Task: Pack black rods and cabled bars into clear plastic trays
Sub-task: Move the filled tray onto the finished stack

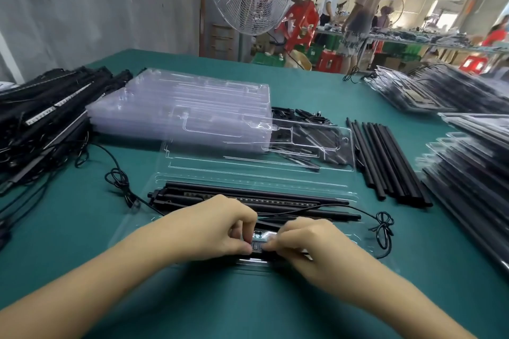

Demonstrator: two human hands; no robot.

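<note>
Pictured: 2 bare hands, left [217, 226] and right [305, 242], fingertips pinched shut together on a small black controller piece [257, 245] over the near edge of an open clear plastic tray [341, 187] on the green table [316, 91]. Already seated in the tray: a long black cabled bar [248, 198]. Loose black rods [385, 162] lying well apart, right. Likely risk: thin cable [381, 224] trailing outside, snagged or pinched at closing.
</note>
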